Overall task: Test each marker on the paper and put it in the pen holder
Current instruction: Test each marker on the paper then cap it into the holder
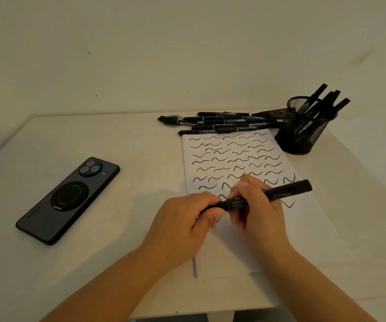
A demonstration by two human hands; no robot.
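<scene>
Over the paper (245, 240), both hands pinch one black marker (278, 192) (left hand (187, 219) at its end, right hand (254, 203) mid-barrel).

Head view, angled down over table (117, 140)

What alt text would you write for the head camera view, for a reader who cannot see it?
Both hands, left and right, hold a black marker over paper covered in wavy test strokes. Beyond it lie more markers beside a mesh pen holder already holding several; a phone lies to the left.
</scene>
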